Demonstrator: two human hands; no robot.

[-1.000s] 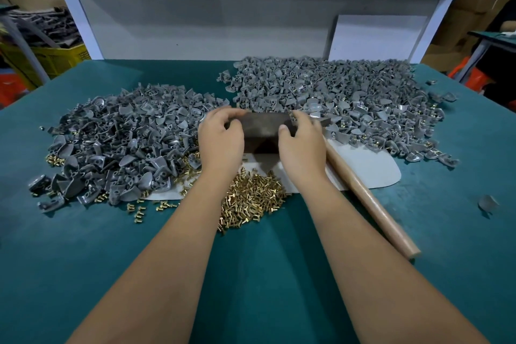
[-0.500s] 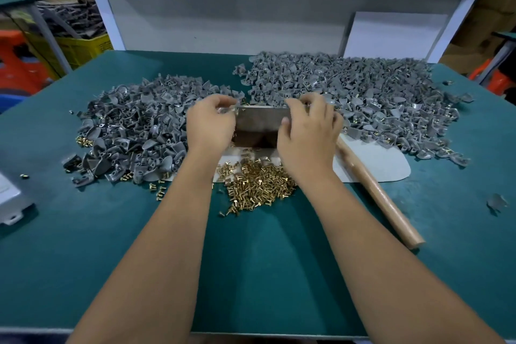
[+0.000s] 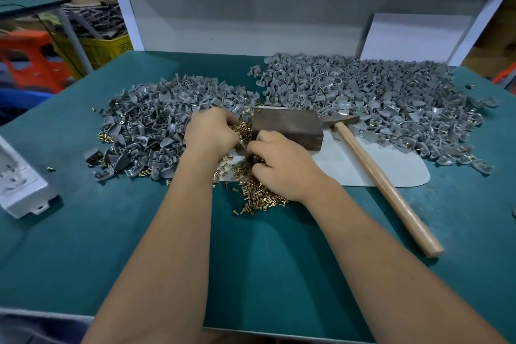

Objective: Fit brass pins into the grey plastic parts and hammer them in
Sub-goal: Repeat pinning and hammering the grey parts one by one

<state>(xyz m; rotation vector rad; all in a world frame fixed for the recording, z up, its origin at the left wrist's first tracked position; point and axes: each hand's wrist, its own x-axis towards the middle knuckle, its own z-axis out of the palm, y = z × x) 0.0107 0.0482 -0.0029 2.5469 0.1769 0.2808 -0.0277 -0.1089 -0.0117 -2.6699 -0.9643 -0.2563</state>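
Fingers of both hands curl down into the brass pins (image 3: 262, 195); whether either pinches one I cannot tell. Left hand (image 3: 210, 134) touches the near grey parts (image 3: 150, 120); right hand (image 3: 279, 165) sits nearer the hammer (image 3: 385, 184), whose handle runs toward the person.

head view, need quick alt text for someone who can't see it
Two bare hands, left hand and right hand, work with curled fingers at a pile of brass pins beside a dark block on a green table. Two heaps of grey plastic parts lie behind, and a wooden-handled hammer rests untouched to the right.
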